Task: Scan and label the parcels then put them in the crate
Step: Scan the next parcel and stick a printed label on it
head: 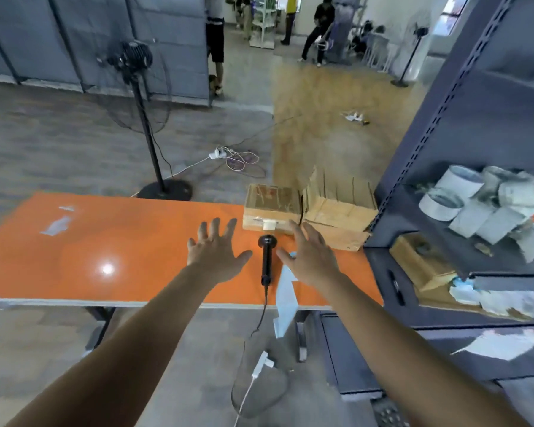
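While both my hands hover spread and empty at the frame's centre, my left hand (pixel 215 252) and right hand (pixel 309 253) flank the scanner (pixel 266 259) on the orange table (pixel 105 241), below the parcel (pixel 272 209).

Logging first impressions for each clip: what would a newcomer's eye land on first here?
The bright orange table across the middle, with both open hands stretched over it: the left hand and right hand flank a black scanner lying between them, untouched. Just beyond, at the table's far right, sit a closed parcel and an open cardboard crate side by side.
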A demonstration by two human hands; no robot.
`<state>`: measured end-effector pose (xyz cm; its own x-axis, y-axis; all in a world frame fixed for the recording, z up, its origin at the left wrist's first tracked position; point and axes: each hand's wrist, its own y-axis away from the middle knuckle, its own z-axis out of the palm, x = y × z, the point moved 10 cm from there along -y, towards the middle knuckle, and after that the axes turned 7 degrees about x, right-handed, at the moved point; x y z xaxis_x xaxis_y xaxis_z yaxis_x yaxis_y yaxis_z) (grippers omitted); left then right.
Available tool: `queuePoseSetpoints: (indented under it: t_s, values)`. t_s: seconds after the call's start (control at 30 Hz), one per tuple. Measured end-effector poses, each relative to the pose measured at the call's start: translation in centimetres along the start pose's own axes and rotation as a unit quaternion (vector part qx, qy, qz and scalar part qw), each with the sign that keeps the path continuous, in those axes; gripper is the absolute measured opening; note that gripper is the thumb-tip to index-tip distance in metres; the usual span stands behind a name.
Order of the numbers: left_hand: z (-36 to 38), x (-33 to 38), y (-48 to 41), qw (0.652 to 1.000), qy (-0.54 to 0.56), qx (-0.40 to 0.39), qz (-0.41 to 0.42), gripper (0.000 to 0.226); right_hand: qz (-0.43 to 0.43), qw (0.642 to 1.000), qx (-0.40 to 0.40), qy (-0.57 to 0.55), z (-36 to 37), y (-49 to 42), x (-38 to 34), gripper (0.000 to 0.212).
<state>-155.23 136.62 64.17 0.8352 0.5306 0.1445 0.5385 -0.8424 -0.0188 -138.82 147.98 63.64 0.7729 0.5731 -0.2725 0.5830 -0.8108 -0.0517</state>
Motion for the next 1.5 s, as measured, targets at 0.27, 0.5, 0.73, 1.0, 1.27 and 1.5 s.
queuePoseSetpoints:
  t_s: [0.27,0.5,0.73,1.0,1.27,1.5]
  values:
    - [0.4,-0.1,-9.1,1.0,-0.011,-0.007,-0.003,0.082,0.005,1.0,-0.005,-0.017,1.6,-8.6,1.0,0.074]
    - [1.5,1.0,-15.2,1.0,-0.023,-0.017,-0.001,0.078,0.011,0.998,-0.018,-0.063,2.5,-14.5,1.5,0.072]
    - [5.4,2.6,-21.6,0.997,-0.016,-0.058,0.044,0.078,0.049,0.997,-0.027,-0.059,4.9,-19.7,2.5,0.071]
    - [10.9,4.4,-29.3,0.981,0.046,-0.13,0.136,0.075,0.134,0.99,-0.036,-0.022,8.1,-24.5,3.6,0.068]
    - [15.8,4.6,-31.5,0.961,0.032,-0.168,0.216,0.065,0.225,0.971,-0.081,-0.02,11.2,-27.1,5.6,0.063]
    - [16.3,1.9,-33.3,0.961,0.053,-0.184,0.201,0.063,0.267,0.959,-0.1,0.011,13.0,-28.4,6.0,0.064]
